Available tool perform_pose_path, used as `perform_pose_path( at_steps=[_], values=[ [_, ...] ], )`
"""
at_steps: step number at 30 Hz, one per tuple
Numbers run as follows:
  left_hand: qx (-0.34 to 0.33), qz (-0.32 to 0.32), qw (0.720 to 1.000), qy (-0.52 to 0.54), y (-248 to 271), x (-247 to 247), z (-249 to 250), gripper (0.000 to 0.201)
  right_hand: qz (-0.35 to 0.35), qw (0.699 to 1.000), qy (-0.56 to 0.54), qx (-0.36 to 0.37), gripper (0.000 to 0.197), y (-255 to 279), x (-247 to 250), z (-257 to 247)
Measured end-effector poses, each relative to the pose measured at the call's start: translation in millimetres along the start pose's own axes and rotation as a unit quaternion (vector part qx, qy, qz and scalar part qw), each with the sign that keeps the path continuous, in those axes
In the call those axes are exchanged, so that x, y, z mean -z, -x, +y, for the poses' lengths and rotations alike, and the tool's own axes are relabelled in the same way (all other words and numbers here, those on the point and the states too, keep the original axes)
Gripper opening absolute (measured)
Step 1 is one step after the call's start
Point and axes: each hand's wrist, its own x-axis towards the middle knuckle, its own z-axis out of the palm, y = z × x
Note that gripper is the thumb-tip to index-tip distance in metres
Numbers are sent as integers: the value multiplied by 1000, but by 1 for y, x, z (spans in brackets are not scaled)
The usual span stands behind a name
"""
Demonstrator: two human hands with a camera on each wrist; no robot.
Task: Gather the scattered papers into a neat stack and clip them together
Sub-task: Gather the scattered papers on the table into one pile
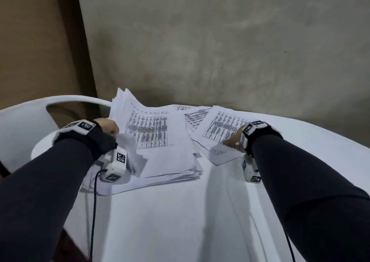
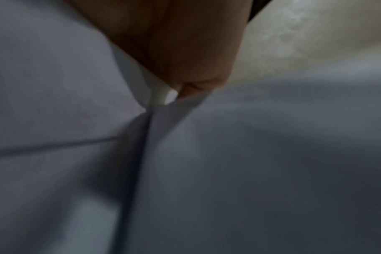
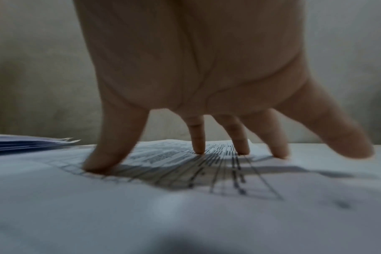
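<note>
Here, line by line, is what we see.

Table: we see a white table (image 1: 180, 221) carrying all the papers toward its far edge, with a white chair (image 1: 24, 121) off its left edge and a grey wall (image 1: 220, 41) behind.

Left pile: we find the thick pile of printed sheets (image 1: 158, 141) near the far-left part of the table, roughly squared but with edges fanned at its near side and its far-left corner lifted off the surface.

Left hand: we see the left hand (image 1: 109, 126) at the pile's left edge, curled, pinching a few sheet edges; the left wrist view, blurred, shows the fingers (image 2: 185, 60) closed on a paper edge.

Right papers: we count a few loose printed sheets (image 1: 218, 129) overlapping one another near the far-right part of the table, just beside the left pile and touching it.

Right hand: we see the right hand (image 1: 237, 139) spread wide on the top loose sheet, thumb and three straight fingertips (image 3: 199, 146) pressing down on the print, the little finger raised clear.

Clip: we cannot pick one out in any view.
</note>
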Motion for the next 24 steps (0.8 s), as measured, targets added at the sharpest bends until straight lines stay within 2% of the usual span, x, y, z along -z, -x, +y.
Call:
perform_pose_path(
  at_steps=[1, 2, 3, 4, 6, 8, 9, 10, 12, 14, 15, 18, 20, 22, 24],
  values=[
    [8, -38, 999, 19, -18, -3, -3, 36, -6, 998, -55, -7, 74, -3, 0, -5],
    [7, -91, 995, 51, -17, -4, -4, 27, -41, 997, -67, -7, 80, -10, 1, -9],
    [-3, -132, 987, 89, -23, -5, -7, 14, -45, 995, -90, 6, 84, -9, 0, -15],
    [-9, -152, 979, 137, -18, -4, -6, 6, -66, 993, -97, 1, 85, -16, 0, -21],
    [-14, -142, 975, 168, -40, -8, -14, 30, -67, 995, -72, 17, 82, -17, 1, -26],
    [-31, -135, 982, 126, -44, -17, -19, 48, -48, 998, -36, 24, 70, -55, -15, -21],
    [-30, -144, 984, 106, -49, -22, -21, 51, -53, 998, -16, 26, 73, -84, -28, -17],
    [-35, -153, 983, 98, -44, -24, -21, 49, -54, 998, -5, 34, 81, -87, -31, -16],
    [-50, -153, 983, 92, -14, -27, -15, 36, -80, 994, -26, 63, 91, -48, -23, -20],
    [-65, -158, 978, 116, 11, -29, -20, 31, -98, 991, -32, 81, 85, 0, -18, -19],
    [-68, -161, 976, 128, 20, -28, -26, 34, -94, 991, -40, 89, 88, 23, -16, -17],
    [-73, -153, 976, 137, 53, -19, -49, 62, -91, 987, -51, 123, 110, 36, -33, -2],
    [-66, -121, 980, 145, 73, -12, -61, 64, -112, 984, -28, 139, 104, 49, -34, 9],
    [-30, -76, 985, 151, 81, -7, -74, 59, -134, 977, -42, 159, 95, 61, -33, 19],
    [-7, -47, 994, 103, 84, -3, -80, 59, -117, 979, -86, 144, 86, 65, -34, 27]
  ],
)
